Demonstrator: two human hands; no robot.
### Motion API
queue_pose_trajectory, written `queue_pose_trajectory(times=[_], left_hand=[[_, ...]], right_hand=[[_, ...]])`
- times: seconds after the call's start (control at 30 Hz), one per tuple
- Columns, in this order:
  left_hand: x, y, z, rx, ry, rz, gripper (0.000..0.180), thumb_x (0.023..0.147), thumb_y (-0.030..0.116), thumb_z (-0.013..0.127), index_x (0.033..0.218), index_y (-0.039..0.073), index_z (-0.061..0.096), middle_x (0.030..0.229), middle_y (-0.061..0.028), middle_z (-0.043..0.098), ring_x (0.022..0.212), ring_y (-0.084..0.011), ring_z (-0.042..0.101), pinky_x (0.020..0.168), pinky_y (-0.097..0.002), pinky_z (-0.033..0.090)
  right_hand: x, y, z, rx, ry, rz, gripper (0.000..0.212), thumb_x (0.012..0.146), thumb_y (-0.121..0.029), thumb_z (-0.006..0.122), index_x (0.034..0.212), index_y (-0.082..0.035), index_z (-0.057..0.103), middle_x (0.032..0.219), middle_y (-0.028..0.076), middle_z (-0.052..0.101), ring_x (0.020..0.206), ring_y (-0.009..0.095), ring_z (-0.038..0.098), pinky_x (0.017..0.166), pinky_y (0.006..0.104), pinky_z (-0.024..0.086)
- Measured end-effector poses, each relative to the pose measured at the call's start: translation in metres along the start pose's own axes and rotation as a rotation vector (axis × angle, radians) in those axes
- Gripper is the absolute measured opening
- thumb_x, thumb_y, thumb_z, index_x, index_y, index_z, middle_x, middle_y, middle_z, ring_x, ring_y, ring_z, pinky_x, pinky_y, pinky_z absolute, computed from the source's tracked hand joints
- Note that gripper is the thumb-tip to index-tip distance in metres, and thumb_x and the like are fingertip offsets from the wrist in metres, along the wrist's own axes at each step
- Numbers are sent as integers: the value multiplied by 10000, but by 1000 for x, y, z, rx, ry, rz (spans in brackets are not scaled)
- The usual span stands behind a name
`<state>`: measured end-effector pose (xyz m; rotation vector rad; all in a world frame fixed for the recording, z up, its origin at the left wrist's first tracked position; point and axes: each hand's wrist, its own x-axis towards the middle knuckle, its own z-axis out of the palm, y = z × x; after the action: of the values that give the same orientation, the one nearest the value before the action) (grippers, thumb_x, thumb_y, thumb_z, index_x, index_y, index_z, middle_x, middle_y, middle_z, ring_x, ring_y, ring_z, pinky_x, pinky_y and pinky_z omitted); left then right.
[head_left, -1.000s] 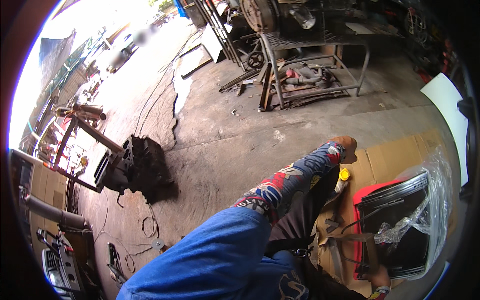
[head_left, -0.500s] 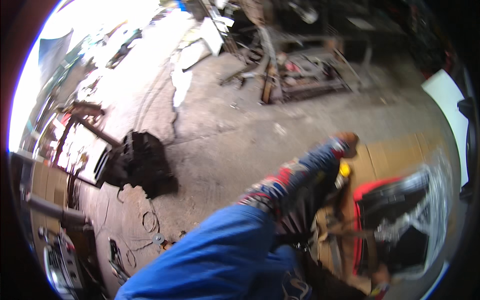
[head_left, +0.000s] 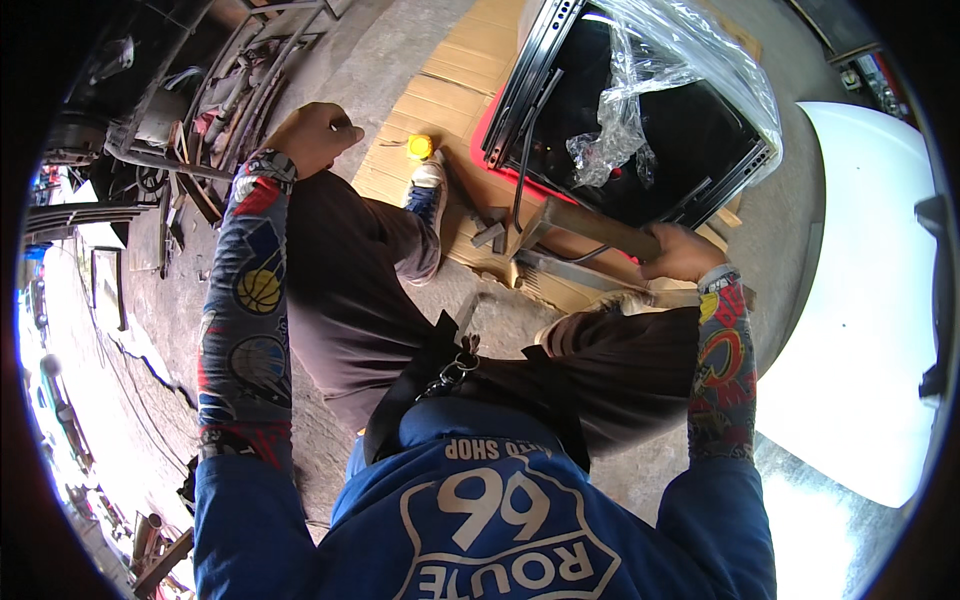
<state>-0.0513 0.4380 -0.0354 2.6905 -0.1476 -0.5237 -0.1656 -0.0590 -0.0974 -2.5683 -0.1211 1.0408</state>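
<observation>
Two bare hands appear well apart over a grey floor [head_left: 500, 315] as I watch from a distance, looking down past a blue shirt [head_left: 490, 510]. With my right hand [head_left: 685, 252] I grip a brown bar [head_left: 600, 230] close to one end, the fingers wrapped around it; the bar slants along the near side of a black panel [head_left: 685, 140] with metal rails and a red border. Clear plastic wrap [head_left: 625, 120] bunches across that panel. My left hand [head_left: 315, 138] hovers by the left knee, fingers curled; I cannot tell how tightly it closes or whether it holds anything. Flattened cardboard [head_left: 440, 85] spreads beneath the panel, and a yellow tape measure [head_left: 420, 147] sits just beyond the toe of a blue-and-white shoe [head_left: 427, 200]. At right, past the patterned sleeve [head_left: 725, 370], a large white sheet [head_left: 860, 300] curves along the edge of my view.
</observation>
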Motion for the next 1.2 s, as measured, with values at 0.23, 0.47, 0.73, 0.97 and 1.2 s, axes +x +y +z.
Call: queue_pose_trajectory(times=[0.23, 0.47, 0.73, 0.97, 1.2], left_hand=[[3, -11, 5, -107, -10, 10, 412, 888, 368, 641, 927, -40, 678, 710, -107, 665, 612, -177, 639, 618, -336, 510], [5, -18, 4, -122, -56, -3, 412, 899, 356, 640, 955, -51, 671, 766, -97, 670, 670, -163, 646, 639, -317, 517], [3, -15, 3, -142, -69, -2, 403, 906, 341, 639, 991, -53, 661, 792, -82, 664, 665, -151, 630, 643, -305, 519], [0, -13, 2, -173, -76, -26, 402, 909, 340, 640, 997, -52, 658, 781, -79, 657, 663, -145, 629, 641, -301, 521], [1, -14, 3, -186, -82, -18, 414, 916, 351, 640, 1007, -53, 655, 785, -81, 657, 672, -145, 635, 645, -297, 523]], right_hand=[[5, -3, -7, -50, 0, 12, 661, 641, -333, 808, 1167, 22, 622, 1112, 247, 660, 1065, 361, 633, 906, 399, 492], [4, -6, -9, -35, -4, 31, 656, 629, -328, 807, 1157, 19, 630, 1095, 245, 665, 1047, 362, 640, 900, 394, 496], [4, -4, -6, -32, 13, -4, 618, 650, -256, 817, 1154, 41, 620, 1009, 206, 691, 959, 307, 665, 845, 362, 498], [4, -5, -7, -26, -3, 23, 597, 639, -285, 801, 1121, 26, 636, 1040, 224, 682, 983, 335, 660, 860, 386, 501], [3, -6, -6, -13, -2, 52, 619, 643, -291, 793, 1157, 16, 635, 1096, 231, 673, 1041, 344, 646, 910, 379, 492]])
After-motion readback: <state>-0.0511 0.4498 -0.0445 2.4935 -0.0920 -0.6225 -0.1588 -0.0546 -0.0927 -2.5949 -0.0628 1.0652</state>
